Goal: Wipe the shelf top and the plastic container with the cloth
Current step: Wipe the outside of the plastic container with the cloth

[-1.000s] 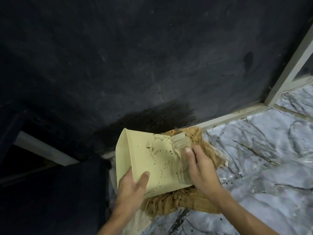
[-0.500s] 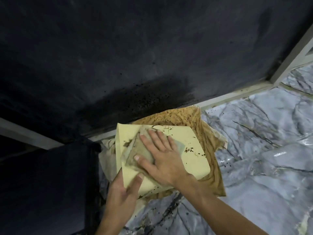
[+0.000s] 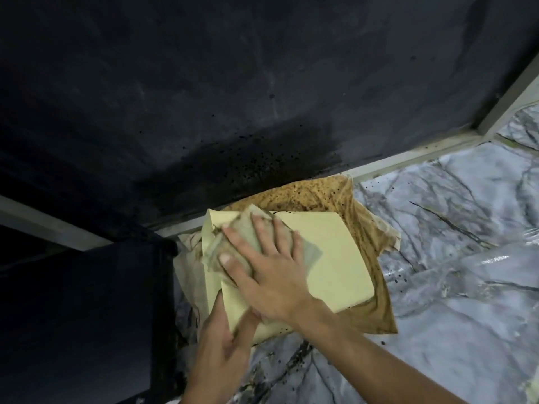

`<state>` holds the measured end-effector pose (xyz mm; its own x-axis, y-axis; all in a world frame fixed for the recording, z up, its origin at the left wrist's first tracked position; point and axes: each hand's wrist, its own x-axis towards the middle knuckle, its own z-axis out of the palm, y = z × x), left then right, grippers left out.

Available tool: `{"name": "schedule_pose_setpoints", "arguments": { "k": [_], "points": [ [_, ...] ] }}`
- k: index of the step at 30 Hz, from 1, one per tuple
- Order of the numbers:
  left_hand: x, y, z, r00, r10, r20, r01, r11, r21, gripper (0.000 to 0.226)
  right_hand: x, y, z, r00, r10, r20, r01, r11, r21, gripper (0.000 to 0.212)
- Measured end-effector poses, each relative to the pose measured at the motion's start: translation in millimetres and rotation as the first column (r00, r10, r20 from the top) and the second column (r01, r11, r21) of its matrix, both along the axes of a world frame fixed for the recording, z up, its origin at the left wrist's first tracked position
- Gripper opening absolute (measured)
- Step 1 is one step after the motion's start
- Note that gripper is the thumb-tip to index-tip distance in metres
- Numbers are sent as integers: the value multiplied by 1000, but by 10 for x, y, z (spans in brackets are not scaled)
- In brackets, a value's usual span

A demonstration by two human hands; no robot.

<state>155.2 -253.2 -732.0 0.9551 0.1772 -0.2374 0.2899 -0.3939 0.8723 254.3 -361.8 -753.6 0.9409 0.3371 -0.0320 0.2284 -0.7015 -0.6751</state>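
Against the back edge of the marble-patterned shelf top (image 3: 437, 287), the pale yellow rectangular plastic container (image 3: 335, 258) lies on stained brown paper (image 3: 315, 193). My right hand (image 3: 271, 275) presses the crumpled beige cloth (image 3: 233, 246) flat-fingered onto it, holding nothing closed. My left hand (image 3: 221, 354) has its grip closed on the container's near corner.

Plastic container (image 3: 332, 258): pale yellow, flat face up, tilted, lying on stained brown paper over the marble-patterned shelf top (image 3: 452, 258). Cloth (image 3: 233, 243): dingy, crumpled, pressed on container's upper-left area. Container surface looks mostly clean, though blur limits detail.
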Motion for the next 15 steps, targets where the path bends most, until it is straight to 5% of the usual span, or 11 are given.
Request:
{"name": "schedule_pose_setpoints", "arguments": {
  "k": [3, 10, 15],
  "points": [
    [-28, -37, -9, 995, 96, -31, -97, 995, -20, 38, 442, -191, -99, 999, 7, -32, -9, 996, -84, 58],
    [37, -42, 12, 994, 96, -48, -97, 995, -27, 28, 495, -964, -433, 941, -274, -198, 233, 950, -207, 63],
    [38, -102, 112, 1000, -10, -6, 10, 1000, 24, 50, 8, -57, 20, 999, 53, -12, -53, 998, -16, 61]
  ]
}}
